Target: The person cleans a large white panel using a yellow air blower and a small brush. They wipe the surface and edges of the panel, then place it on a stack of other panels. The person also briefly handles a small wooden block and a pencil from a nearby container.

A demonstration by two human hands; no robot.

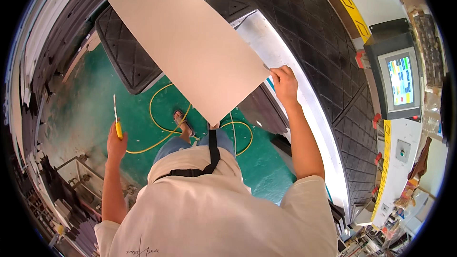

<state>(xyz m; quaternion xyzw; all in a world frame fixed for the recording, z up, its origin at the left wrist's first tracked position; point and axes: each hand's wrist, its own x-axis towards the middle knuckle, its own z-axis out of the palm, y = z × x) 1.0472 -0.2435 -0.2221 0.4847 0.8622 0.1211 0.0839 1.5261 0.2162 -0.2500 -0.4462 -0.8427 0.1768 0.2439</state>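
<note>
A large pale beige sheet (pixel 185 38) stretches from the upper left to just in front of my body, its near corner above my feet. At its right corner, my right hand (pixel 285 84) is closed on the edge, thumb and fingers pinching it. Well away from the sheet, my left hand (pixel 116 146) hangs low on the left, wrapped round a yellow-handled tool (pixel 118 129) with a long thin metal blade pointing up. The kind of tool is too small to tell. Beneath the sheet lies part of a black padded table surface (pixel 126 50).
A white machine edge (pixel 328 171) curves along my right beside a black tiled bed (pixel 314 57). Beyond it stands a control panel (pixel 400 81) with a lit screen. A yellow hose (pixel 159 126) loops over the green floor (pixel 90 100) by my feet. Stacked sheets (pixel 40 33) line the left.
</note>
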